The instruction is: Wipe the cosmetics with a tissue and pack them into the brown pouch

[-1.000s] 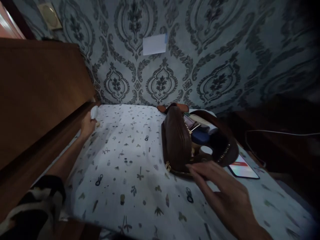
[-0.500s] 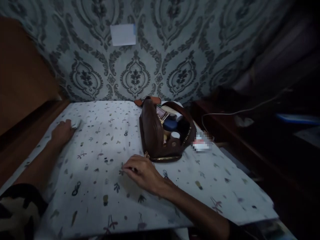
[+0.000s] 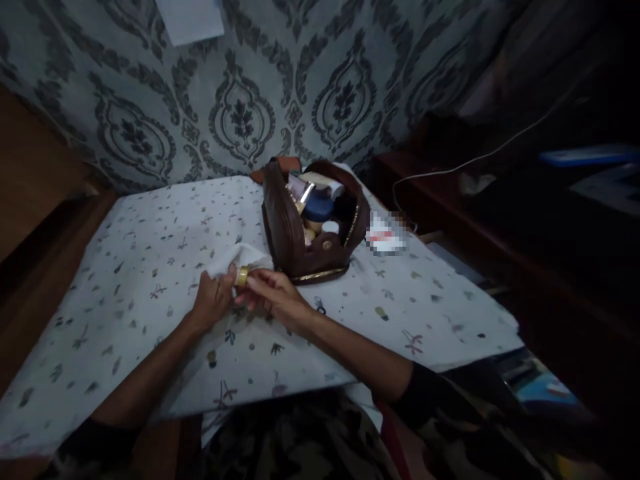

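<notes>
My left hand [image 3: 213, 297] is closed on a white cloth [image 3: 243, 255] that bunches up behind the fingers. Between both hands is a small yellow-gold cylindrical piece [image 3: 242, 275], like a cap or short tube; its exact kind is unclear. Fingers of my right hand [image 3: 275, 293] pinch it from the right, while the left fingertips meet its other side. Just beyond the right hand stands a brown leather bag [image 3: 283, 233], unzipped. Inside it show a round blue container [image 3: 319, 205], a white-lidded jar [image 3: 330, 228] and several other small items.
A patterned white cloth cover [image 3: 150, 267] lies over the table. Right of the bag is a blurred-out white item [image 3: 385, 235]. A white cable [image 3: 450, 172] runs across dark red furniture [image 3: 430, 193]. Wooden furniture [image 3: 35, 193] borders the left, and a wallpapered wall [image 3: 240, 113] rises behind.
My left hand has come from the table's far left to meet my right hand in front of the bag, bringing the white cloth. The yellow-gold piece now shows between them. The view has shifted.
</notes>
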`<state>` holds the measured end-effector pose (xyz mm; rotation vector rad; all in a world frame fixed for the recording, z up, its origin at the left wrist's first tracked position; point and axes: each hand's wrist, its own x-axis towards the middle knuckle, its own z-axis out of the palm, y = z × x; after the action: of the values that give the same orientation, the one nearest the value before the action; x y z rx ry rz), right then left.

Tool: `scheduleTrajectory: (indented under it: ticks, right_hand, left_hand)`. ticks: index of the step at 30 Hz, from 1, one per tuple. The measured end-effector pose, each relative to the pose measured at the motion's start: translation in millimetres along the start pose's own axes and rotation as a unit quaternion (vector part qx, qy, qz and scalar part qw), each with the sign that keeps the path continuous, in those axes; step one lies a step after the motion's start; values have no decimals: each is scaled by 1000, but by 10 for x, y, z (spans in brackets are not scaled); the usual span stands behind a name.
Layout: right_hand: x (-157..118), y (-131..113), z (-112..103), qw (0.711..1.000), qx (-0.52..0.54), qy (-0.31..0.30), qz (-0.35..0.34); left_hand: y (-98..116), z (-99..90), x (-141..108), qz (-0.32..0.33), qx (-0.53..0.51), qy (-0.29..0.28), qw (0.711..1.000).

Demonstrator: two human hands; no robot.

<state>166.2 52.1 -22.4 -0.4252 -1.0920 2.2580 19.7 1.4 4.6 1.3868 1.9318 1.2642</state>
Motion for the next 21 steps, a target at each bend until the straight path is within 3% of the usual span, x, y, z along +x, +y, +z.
scheduleTrajectory:
  ticks: [4,13,18,21]
  right_hand:
    - [2,31,17,999,-37,26,-15]
    - [39,71,-22,977,-183,96,-53]
    - [54,90,-46,947,-265,146,-108]
    - [13,122,-16,919,-334,160,-134]
  left_hand:
    - [-136,0,-19,69,41,3,997]
    - [-332,27,-29,20,-39,36,998]
    - [-263,15,-89,44,-42,-59,996]
    - [-198,38,-111,26,-43,-99,994]
